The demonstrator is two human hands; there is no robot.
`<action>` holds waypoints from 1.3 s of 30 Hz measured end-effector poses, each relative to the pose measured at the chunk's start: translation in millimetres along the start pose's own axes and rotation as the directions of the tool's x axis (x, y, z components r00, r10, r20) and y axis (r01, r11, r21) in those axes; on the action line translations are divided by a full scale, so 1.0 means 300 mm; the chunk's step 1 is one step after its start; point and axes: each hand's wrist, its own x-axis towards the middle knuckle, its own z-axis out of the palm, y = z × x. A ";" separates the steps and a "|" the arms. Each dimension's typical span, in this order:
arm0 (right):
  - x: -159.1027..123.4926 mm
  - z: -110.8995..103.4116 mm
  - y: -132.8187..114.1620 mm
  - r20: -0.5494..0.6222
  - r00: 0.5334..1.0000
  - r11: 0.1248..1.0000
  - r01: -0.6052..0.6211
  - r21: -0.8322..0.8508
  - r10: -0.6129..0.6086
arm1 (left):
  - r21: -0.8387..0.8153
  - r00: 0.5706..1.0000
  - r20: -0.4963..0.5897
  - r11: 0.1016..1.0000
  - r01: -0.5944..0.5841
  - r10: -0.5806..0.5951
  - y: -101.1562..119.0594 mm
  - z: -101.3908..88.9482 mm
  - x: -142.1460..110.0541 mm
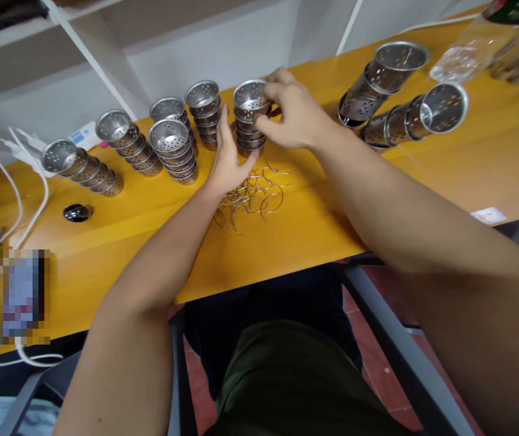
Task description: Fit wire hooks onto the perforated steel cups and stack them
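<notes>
A stack of perforated metal cups (250, 100) stands near the back of the yellow table. My right hand (293, 112) is at its right side, with thumb and curled forefinger closed at the rim of the top cup. My left hand (229, 157) lies along the stack's left side, fingers stretched out and thumb spread in front of the lowest cup; whether it presses on the metal is hard to tell. Just in front of the stack lies a loose pile of thin curved wires (263, 197), partly hidden by my left hand and wrist.
Several more cup stacks stand to the left, the nearest being one (172, 148). Two leaning stacks (390, 72) are at the right, by a clear plastic bottle (461, 54). A small dark shiny object (76, 212), white cables (43, 200) and a blurred-out device (23, 297) lie left.
</notes>
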 end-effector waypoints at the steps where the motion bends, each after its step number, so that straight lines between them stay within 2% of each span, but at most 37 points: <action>1: -0.015 -0.001 -0.013 0.004 1.000 1.000 -0.005 0.025 0.005 | 0.000 0.998 -0.051 0.999 0.034 -0.034 0.032 -0.015 0.006; 4: -0.046 0.004 -0.043 0.001 1.000 0.999 -0.023 0.042 0.023 | 0.042 0.990 -0.137 0.998 0.038 -0.032 0.125 -0.056 0.021; 7: -0.061 0.014 -0.052 -0.029 1.000 1.000 -0.004 0.026 0.005 | 0.082 0.992 -0.122 0.996 0.034 -0.024 0.172 -0.079 0.031; 10: -0.065 0.028 -0.035 -0.062 0.998 0.998 -0.017 0.068 0.021 | 0.039 0.995 -0.082 0.998 0.053 -0.050 0.173 -0.087 0.037; 14: -0.056 0.057 0.013 -0.080 0.997 0.992 -0.002 0.124 0.012 | -0.025 0.992 -0.089 0.996 0.089 -0.091 0.164 -0.091 0.044; 17: -0.043 0.075 0.032 -0.072 0.994 0.983 -0.067 0.173 0.080 | -0.057 0.991 -0.081 0.993 0.099 -0.104 0.173 -0.097 0.047; 21: -0.034 0.070 0.011 -0.036 0.984 0.958 -0.164 0.235 0.177 | -0.036 0.992 -0.067 0.994 0.106 -0.109 0.181 -0.105 0.044; 26: -0.035 0.040 -0.019 0.011 0.982 0.942 -0.184 0.282 0.189 | 0.015 0.995 -0.063 0.997 0.080 -0.079 0.176 -0.107 0.040; 31: -0.035 0.055 -0.002 -0.018 0.989 0.937 -0.132 0.322 0.146 | -0.032 0.990 -0.060 0.992 0.125 -0.126 0.181 -0.103 0.040; 36: -0.060 0.094 0.026 -0.097 0.992 0.929 -0.037 0.367 0.078 | -0.015 0.993 -0.049 0.994 0.110 -0.111 0.179 -0.097 0.029; 39: -0.085 0.101 0.055 -0.024 0.998 0.920 -0.038 0.389 0.052 | -0.017 0.992 -0.038 0.992 0.123 -0.124 0.182 -0.099 0.022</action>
